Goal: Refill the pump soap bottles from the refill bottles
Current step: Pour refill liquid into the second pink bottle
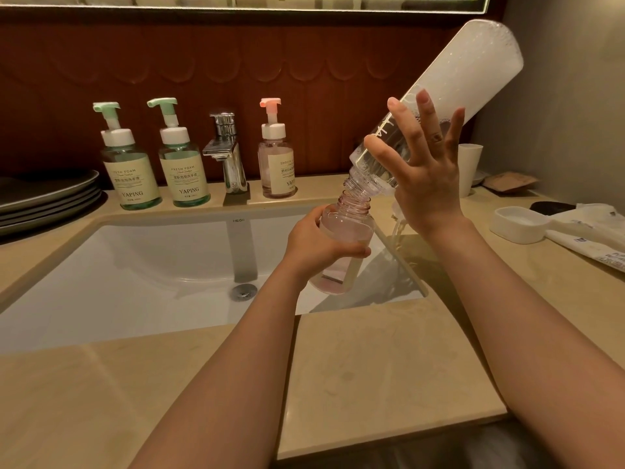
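My left hand (314, 245) grips an uncapped pink soap bottle (345, 228), tilted over the right side of the sink (152, 258). It holds some pinkish liquid. A large clear refill bottle (473, 72) is tipped neck-down, its mouth meeting the pink bottle's mouth. Foam and bubbles fill its raised end. My right hand (422, 170) lies against the refill bottle's lower part with fingers spread straight and the thumb on the left side. Two green pump bottles (130, 174) (184, 170) and a pink pump bottle (275, 164) stand on the back ledge.
A chrome faucet (226, 150) stands between the bottles. Stacked grey plates (47, 198) sit at the far left. On the right counter are a white cup (470, 167), a white dish (517, 225) and plastic packets (588, 231). A whitish pump tube (400, 231) shows behind my right wrist.
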Demonstrator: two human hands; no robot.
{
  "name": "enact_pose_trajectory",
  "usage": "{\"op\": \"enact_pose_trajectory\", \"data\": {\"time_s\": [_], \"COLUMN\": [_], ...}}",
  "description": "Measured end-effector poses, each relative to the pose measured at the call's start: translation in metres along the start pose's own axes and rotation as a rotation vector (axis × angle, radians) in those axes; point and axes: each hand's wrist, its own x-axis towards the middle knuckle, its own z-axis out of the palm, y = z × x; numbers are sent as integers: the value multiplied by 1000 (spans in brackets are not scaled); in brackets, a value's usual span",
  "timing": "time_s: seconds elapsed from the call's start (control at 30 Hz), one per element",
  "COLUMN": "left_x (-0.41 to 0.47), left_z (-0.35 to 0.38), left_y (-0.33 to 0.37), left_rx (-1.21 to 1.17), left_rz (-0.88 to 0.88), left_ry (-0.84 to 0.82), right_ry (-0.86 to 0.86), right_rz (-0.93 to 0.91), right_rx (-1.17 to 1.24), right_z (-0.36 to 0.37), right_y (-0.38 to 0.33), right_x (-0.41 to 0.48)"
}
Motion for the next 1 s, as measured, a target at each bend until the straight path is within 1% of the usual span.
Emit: {"op": "enact_pose_trajectory", "data": {"time_s": [0.23, 0.53, 0.63, 0.87, 1.0], "left_x": [1, 1, 1, 2, 1], "left_z": [0, 0, 0, 2, 2], "left_y": [-1, 1, 2, 5, 7], "left_rx": [-4, -30, -44, -78, -119], "left_rz": [-5, -2, -7, 8, 29], "left_ry": [2, 11, 20, 56, 101], "right_ry": [-37, -56, -75, -235, -418], "right_rz": [-6, 60, 114, 320, 435], "right_rx": [-23, -13, 2, 41, 77], "right_z": [-1, 0, -1, -8, -19], "right_y": [0, -1, -1, -4, -4], "right_x": [0, -4, -4, -5, -1]}}
